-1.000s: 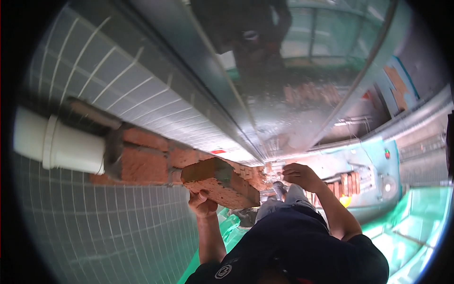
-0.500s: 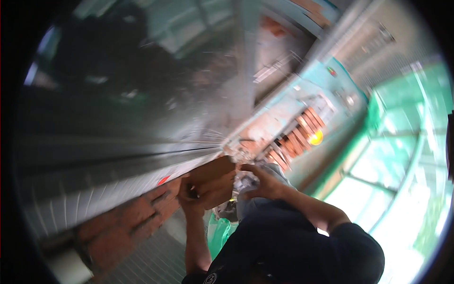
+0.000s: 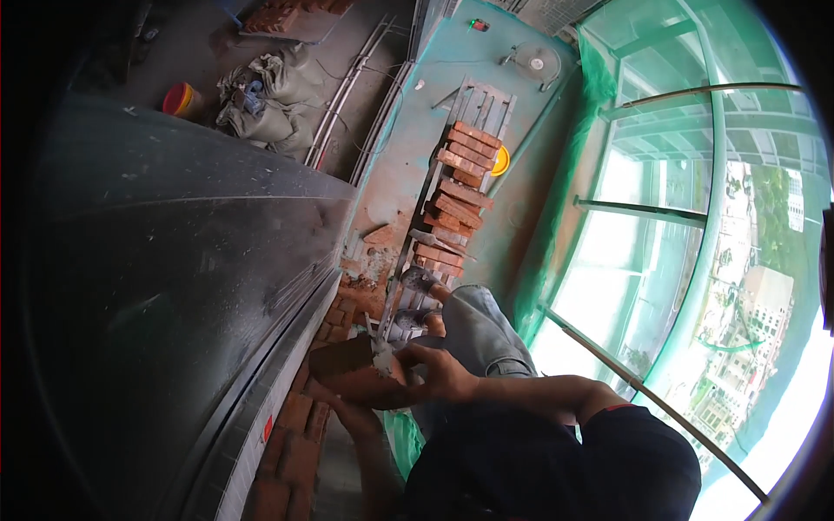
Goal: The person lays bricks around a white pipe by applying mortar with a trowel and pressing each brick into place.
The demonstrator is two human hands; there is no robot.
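A large red brick (image 3: 352, 372) is held low in front of my body, with grey mortar (image 3: 382, 354) at its right end. My left hand (image 3: 339, 401) grips it from below at the left, partly in shadow. My right hand (image 3: 434, 369) is closed on its right end. Beside and below lies a strip of red brickwork (image 3: 295, 434) along a dark glossy panel (image 3: 174, 304). My grey-trousered leg (image 3: 478, 321) and shod feet (image 3: 417, 282) are on a metal platform with stacked bricks (image 3: 465, 204).
Green mesh and scaffold bars (image 3: 651, 213) line the bright open right side. Beyond the platform are a fan (image 3: 534, 62) and yellow bucket (image 3: 500, 159). Through an opening at upper left lie grey sacks (image 3: 278, 104), pipes, a red-yellow bucket (image 3: 178, 100) and more bricks.
The view has swung round toward the platform and mesh side. The brick has turned in my hands, and my right hand has moved from apart from it onto its right end.
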